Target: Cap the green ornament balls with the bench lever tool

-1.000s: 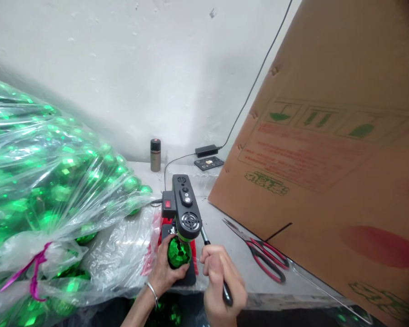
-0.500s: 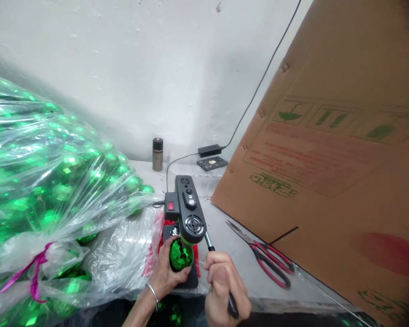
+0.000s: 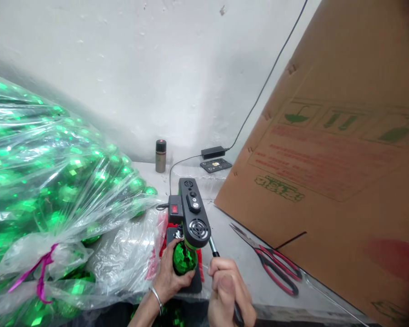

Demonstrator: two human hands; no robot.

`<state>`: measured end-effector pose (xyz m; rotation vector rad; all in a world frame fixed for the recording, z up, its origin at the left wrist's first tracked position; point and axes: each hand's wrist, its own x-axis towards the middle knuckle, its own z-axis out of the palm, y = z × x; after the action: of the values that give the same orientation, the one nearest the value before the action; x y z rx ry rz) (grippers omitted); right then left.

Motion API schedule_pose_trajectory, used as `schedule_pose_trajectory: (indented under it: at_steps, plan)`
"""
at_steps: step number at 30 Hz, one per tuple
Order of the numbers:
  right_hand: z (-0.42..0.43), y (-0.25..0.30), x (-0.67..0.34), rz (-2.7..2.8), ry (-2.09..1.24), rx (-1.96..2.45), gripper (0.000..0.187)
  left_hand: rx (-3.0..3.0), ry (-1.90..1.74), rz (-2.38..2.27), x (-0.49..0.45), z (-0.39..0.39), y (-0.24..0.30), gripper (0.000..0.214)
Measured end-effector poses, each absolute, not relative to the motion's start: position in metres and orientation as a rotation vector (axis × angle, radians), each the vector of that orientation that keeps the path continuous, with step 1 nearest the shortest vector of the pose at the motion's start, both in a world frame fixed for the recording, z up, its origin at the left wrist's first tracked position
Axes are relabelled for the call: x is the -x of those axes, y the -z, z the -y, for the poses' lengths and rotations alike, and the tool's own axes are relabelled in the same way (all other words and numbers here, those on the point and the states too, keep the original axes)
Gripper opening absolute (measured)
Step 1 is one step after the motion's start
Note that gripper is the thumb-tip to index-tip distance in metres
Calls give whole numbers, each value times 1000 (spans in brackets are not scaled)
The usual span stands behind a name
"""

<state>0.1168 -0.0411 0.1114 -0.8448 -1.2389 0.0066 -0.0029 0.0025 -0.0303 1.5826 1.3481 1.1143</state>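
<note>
My left hand (image 3: 170,274), a silver bangle at its wrist, is closed around a shiny green faceted ball ornament (image 3: 184,260). The ball sits under the round front end of a small black bench machine (image 3: 194,213) with a red switch (image 3: 174,209) on its side. My right hand (image 3: 230,288) is a fist around the black-handled lever (image 3: 214,247) on the machine's right side. The handle's lower end pokes out below the fist. Where the top of the ball meets the machine is mostly hidden under the head.
A clear plastic bag (image 3: 78,177) of green balls, tied with purple ribbon (image 3: 42,268), fills the left. Red-handled scissors (image 3: 272,263) lie right of the machine, beside a large cardboard box (image 3: 320,163). Behind stand a bottle (image 3: 161,156), a power adapter (image 3: 214,152) and a phone (image 3: 215,165).
The whole view has shifted slightly, so everything appears a little further right. Both hands keep their holds on the ball and the lever, with no clear movement relative to the machine.
</note>
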Motion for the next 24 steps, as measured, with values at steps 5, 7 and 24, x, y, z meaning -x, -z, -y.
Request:
schedule_pose_trajectory:
  at_steps: [5, 7, 24]
  plan:
    - [41, -108, -117, 1240, 4, 850, 37, -1575, -1113, -1358, 3, -3, 29, 83]
    - [39, -107, -117, 1238, 16, 835, 37, -1582, -1109, -1354, 3, -3, 28, 83]
    - [43, -118, -100, 1051, -27, 830, 41, -1612, -1099, -1395, -1, -5, 32, 86]
